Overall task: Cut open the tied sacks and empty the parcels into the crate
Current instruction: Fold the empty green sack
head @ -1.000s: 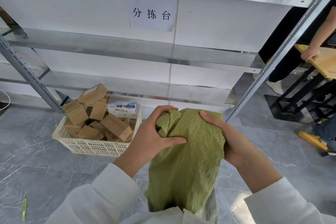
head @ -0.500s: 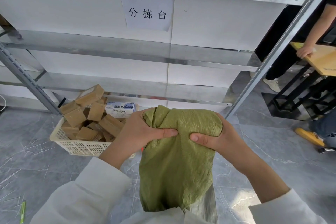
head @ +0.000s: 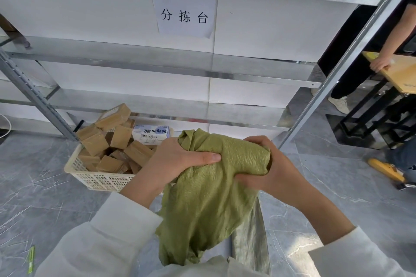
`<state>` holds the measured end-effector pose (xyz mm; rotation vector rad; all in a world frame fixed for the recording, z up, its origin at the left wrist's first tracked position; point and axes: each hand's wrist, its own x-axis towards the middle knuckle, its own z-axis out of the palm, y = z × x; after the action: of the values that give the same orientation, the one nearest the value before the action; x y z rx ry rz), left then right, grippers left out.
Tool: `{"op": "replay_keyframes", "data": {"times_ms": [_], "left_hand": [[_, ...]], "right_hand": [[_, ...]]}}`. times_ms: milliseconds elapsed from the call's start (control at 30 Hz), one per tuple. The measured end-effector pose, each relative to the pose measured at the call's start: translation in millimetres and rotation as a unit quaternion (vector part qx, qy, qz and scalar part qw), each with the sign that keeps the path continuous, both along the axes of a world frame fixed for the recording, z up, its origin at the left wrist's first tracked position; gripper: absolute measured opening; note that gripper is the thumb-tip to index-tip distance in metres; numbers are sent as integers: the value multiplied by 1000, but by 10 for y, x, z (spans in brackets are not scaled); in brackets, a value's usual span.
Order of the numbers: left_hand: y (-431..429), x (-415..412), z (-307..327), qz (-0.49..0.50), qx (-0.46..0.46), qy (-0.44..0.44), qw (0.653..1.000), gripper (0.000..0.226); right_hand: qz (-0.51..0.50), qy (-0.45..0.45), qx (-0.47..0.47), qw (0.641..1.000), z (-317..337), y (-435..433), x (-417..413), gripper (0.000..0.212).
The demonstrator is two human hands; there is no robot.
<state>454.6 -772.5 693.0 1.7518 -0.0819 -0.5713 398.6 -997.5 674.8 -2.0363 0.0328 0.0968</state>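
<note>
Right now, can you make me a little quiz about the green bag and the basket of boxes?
1. True or false: both hands grip the green sack.
2. Which side of the sack is the crate on? A) left B) right C) behind the shelves
3. Fill in: the parcels in the crate are mostly ____ in colour.

Key: 1 true, the left hand and right hand bunch its top. 2 A. 3 brown.

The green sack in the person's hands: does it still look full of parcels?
No, the green sack hangs limp and crumpled between the left hand and right hand, while boxes fill the crate.
</note>
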Motion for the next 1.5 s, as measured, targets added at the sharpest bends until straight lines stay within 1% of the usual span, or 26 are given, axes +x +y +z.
{"op": "replay_keyframes", "data": {"times_ms": [100, 133, 200, 300, 433, 533, 600, 667, 733, 800, 833, 900, 967, 1033, 1100, 1167, 1200, 1233, 1267, 1300, 1367, 1433, 1500], "left_hand": [[-22, -17, -30, 34, -53, -2, 998, 33], [-36, -27, -44, 46, -67, -13, 997, 37], [-44, -29, -98, 58, -76, -45, 994, 55], [0, -20, -174, 39, -46, -89, 994, 75], [58, 4, -256, -6, -17, -129, 991, 92], [78, 12, -258, -42, -29, -209, 977, 102], [67, 5, -231, -60, -38, -249, 966, 97], [42, -14, -212, -48, -38, -271, 961, 82], [5, -46, -209, -6, -41, -285, 958, 69], [-29, -59, -210, 36, -57, -284, 956, 63], [-40, -54, -204, 52, -63, -275, 958, 62], [-31, -22, -172, 68, -73, -229, 968, 59], [-1, 34, -147, 46, -89, -173, 980, 56], [21, 74, -127, 9, -93, -134, 987, 53], [28, 103, -111, -12, -93, -112, 989, 50], [22, 121, -114, -21, -105, -91, 990, 50], [17, 124, -128, -24, -116, -72, 990, 48], [9, 128, -150, -22, -129, -45, 990, 46], [-4, 126, -168, -16, -141, -14, 990, 44], [-19, 120, -181, -10, -151, 14, 988, 42], [-55, 99, -187, -3, -163, 55, 985, 36], [-68, 91, -183, 4, -166, 89, 982, 31], [-45, 96, -201, 19, -186, 137, 973, 28]], "right_hand": [[-55, -45, 41, 997, -46, 43, 35, 44], [-65, -53, 50, 995, -39, 49, 53, 40], [-74, -48, 76, 993, -7, 47, 94, 36], [-89, -16, 148, 985, 39, 34, 128, 36], [-126, 42, 253, 958, 58, 57, 126, 36], [-142, 102, 302, 937, 67, 106, 94, 39], [-150, 148, 322, 923, 62, 117, 86, 51], [-158, 178, 333, 912, 69, 106, 97, 61], [-146, 185, 328, 915, 107, 94, 107, 60], [-110, 172, 309, 929, 146, 67, 106, 56], [-79, 161, 293, 939, 161, 44, 99, 54], [4, 139, 238, 961, 179, -9, 69, 50], [59, 122, 165, 977, 176, -51, 38, 58], [56, 107, 100, 988, 140, -68, 33, 70], [42, 85, 65, 993, 83, -92, 38, 78], [29, 71, 47, 996, 31, -112, 41, 92], [22, 62, 39, 997, 18, -117, 35, 104], [16, 47, 37, 998, 10, -126, 29, 116], [16, 27, 41, 999, 3, -144, 25, 125], [23, 4, 47, 999, 1, -170, 22, 127], [54, -19, 36, 998, 11, -214, 11, 119], [82, -2, 40, 996, 15, -239, 6, 107], [88, 13, 62, 994, 14, -223, -9, 99]]}}
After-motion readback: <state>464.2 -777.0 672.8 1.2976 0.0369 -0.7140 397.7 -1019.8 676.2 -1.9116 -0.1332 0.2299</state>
